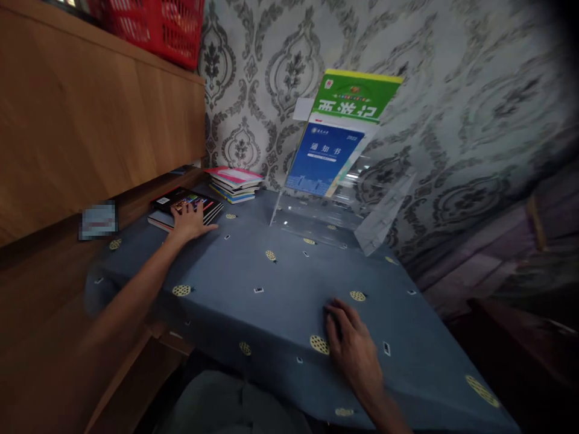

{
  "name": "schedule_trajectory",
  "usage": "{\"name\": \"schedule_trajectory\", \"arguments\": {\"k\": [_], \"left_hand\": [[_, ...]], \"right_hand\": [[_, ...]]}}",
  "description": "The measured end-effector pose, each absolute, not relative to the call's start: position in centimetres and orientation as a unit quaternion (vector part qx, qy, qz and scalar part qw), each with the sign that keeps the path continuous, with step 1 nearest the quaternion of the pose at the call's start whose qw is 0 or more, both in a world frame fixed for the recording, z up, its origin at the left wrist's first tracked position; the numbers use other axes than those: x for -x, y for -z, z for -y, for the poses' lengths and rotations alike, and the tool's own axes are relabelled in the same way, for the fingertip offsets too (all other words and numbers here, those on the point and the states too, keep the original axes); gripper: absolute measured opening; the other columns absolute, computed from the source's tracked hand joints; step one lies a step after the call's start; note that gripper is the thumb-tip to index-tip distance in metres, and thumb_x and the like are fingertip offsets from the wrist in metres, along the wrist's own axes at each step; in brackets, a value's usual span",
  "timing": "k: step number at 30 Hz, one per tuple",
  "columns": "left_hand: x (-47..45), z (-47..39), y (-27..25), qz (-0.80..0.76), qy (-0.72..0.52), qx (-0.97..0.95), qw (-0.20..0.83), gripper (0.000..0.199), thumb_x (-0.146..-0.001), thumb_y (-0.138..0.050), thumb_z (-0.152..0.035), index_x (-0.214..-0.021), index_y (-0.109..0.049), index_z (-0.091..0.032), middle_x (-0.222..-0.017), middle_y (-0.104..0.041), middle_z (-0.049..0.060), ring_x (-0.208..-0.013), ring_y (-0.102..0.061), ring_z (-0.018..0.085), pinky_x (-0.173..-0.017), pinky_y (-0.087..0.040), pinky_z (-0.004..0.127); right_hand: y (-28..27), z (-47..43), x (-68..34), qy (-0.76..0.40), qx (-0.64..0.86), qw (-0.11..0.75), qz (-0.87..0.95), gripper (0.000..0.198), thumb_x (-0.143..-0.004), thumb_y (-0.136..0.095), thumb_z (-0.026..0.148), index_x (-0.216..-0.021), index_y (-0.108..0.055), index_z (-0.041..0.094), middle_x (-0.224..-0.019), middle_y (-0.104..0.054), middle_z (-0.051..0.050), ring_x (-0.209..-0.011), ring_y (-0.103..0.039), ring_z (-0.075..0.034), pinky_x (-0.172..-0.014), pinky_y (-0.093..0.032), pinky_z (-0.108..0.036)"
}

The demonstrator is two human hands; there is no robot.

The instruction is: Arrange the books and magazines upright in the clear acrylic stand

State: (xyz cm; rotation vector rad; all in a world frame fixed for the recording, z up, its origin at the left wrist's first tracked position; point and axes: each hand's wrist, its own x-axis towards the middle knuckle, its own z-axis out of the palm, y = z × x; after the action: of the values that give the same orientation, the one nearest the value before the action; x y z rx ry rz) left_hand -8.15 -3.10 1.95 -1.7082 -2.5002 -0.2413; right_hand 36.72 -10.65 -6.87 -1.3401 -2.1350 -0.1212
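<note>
My left hand [189, 222] lies with fingers spread on a black book [187, 199] with a coloured picture on its cover. That book tops a small stack at the table's left side, with a grey-covered book [160, 220] partly showing below it. My right hand [355, 343] rests on the tablecloth near the front edge, fingers loosely bent and a gap between thumb and forefinger; nothing shows in it. Toward the back, a clear acrylic stand [316, 224] holds a blue booklet [323, 158] in front of a green book [357, 95], both leaning back.
A second pile of books [235, 184], pink cover on top, sits at the back left against the patterned wall. The blue tablecloth [235, 259] carries pineapple prints. A wooden cabinet [104, 114] overhangs the left side, with a red plastic basket [156, 30] above.
</note>
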Motion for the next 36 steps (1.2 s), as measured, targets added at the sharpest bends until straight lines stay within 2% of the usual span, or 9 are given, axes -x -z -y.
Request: {"name": "schedule_trajectory", "arguments": {"k": [4, 7, 11, 15, 19, 26, 29, 32, 36], "left_hand": [[8.3, 3.5, -1.6, 0.802, 0.008, 0.594, 0.062, 0.099, -0.087, -0.056, -0.067, -0.16, -0.021, -0.008, -0.16, -0.03, 0.033, -0.15, -0.024, 0.048, -0.112, -0.018, 0.075], [9.3, 4.0, -1.9, 0.776, -0.022, 0.627, 0.065, 0.085, -0.09, -0.058, -0.052, -0.159, -0.025, -0.013, -0.16, -0.034, 0.029, -0.149, -0.03, 0.044, -0.111, -0.024, 0.073], [11.1, 4.9, -2.5, 0.743, -0.046, 0.663, 0.084, 0.066, -0.095, -0.052, -0.037, -0.156, -0.033, -0.019, -0.159, -0.04, 0.021, -0.147, -0.038, 0.037, -0.113, -0.032, 0.059], [11.3, 6.0, -2.7, 0.698, -0.055, 0.704, 0.119, 0.057, -0.101, -0.045, -0.041, -0.152, -0.041, -0.017, -0.156, -0.046, 0.019, -0.145, -0.043, 0.033, -0.114, -0.036, 0.049], [8.5, 7.1, -2.1, 0.664, -0.024, 0.731, 0.155, 0.051, -0.104, -0.041, -0.042, -0.147, -0.05, -0.016, -0.151, -0.053, 0.018, -0.14, -0.049, 0.032, -0.113, -0.039, 0.049], [-0.3, 8.1, -0.1, 0.614, 0.015, 0.758, 0.219, 0.044, -0.1, -0.055, -0.039, -0.134, -0.063, -0.012, -0.133, -0.067, 0.02, -0.127, -0.06, 0.037, -0.102, -0.051, 0.05], [-3.8, 7.7, 0.1, 0.596, 0.017, 0.772, 0.22, 0.04, -0.099, -0.056, -0.037, -0.127, -0.067, -0.009, -0.123, -0.071, 0.022, -0.115, -0.067, 0.037, -0.093, -0.056, 0.049], [-7.4, 7.1, 0.3, 0.581, 0.017, 0.79, 0.194, 0.04, -0.1, -0.056, -0.036, -0.127, -0.066, -0.009, -0.117, -0.073, 0.022, -0.103, -0.072, 0.034, -0.082, -0.059, 0.045], [-12.1, 7.3, 0.9, 0.538, 0.031, 0.824, 0.177, 0.047, -0.096, -0.062, -0.042, -0.129, -0.066, -0.009, -0.122, -0.072, 0.023, -0.106, -0.071, 0.039, -0.079, -0.06, 0.047]], "right_hand": [[6.7, 10.9, -37.0, 0.012, 0.494, 0.306, 0.814, 0.041, -0.102, -0.037, 0.044, -0.109, -0.069, 0.02, -0.126, -0.066, -0.017, -0.106, -0.07, -0.033, -0.09, -0.058, -0.054], [6.1, 10.5, -37.2, -0.067, 0.484, 0.313, 0.814, 0.04, -0.1, -0.041, 0.05, -0.108, -0.071, 0.024, -0.13, -0.065, -0.015, -0.114, -0.068, -0.034, -0.09, -0.059, -0.054], [3.9, 8.6, -36.2, -0.232, 0.44, 0.299, 0.814, 0.035, -0.099, -0.047, 0.051, -0.107, -0.072, 0.028, -0.133, -0.065, -0.012, -0.119, -0.066, -0.03, -0.093, -0.06, -0.048], [1.3, 6.0, -32.8, -0.316, 0.362, 0.252, 0.84, 0.031, -0.099, -0.047, 0.044, -0.109, -0.071, 0.027, -0.129, -0.066, -0.012, -0.115, -0.068, -0.028, -0.091, -0.061, -0.047], [0.7, 3.6, -28.2, -0.289, 0.299, 0.239, 0.877, 0.032, -0.1, -0.049, 0.037, -0.126, -0.063, 0.027, -0.141, -0.059, -0.012, -0.127, -0.061, -0.029, -0.1, -0.057, -0.052], [2.6, 1.0, -23.7, -0.238, 0.242, 0.285, 0.896, 0.055, -0.096, -0.048, 0.021, -0.15, -0.042, 0.028, -0.158, -0.042, -0.012, -0.146, -0.042, -0.026, -0.118, -0.041, -0.053], [3.0, 0.6, -24.5, -0.249, 0.26, 0.339, 0.869, 0.05, -0.097, -0.041, 0.016, -0.145, -0.049, 0.027, -0.152, -0.049, -0.01, -0.142, -0.046, -0.024, -0.118, -0.04, -0.052], [2.8, -0.2, -25.9, -0.272, 0.293, 0.399, 0.825, 0.037, -0.101, -0.04, 0.023, -0.132, -0.061, 0.027, -0.137, -0.064, -0.009, -0.13, -0.058, -0.024, -0.113, -0.045, -0.051], [2.3, -1.6, -27.2, -0.293, 0.344, 0.425, 0.784, 0.028, -0.101, -0.043, 0.029, -0.115, -0.068, 0.027, -0.116, -0.074, -0.006, -0.111, -0.068, -0.024, -0.101, -0.053, -0.045]]}}
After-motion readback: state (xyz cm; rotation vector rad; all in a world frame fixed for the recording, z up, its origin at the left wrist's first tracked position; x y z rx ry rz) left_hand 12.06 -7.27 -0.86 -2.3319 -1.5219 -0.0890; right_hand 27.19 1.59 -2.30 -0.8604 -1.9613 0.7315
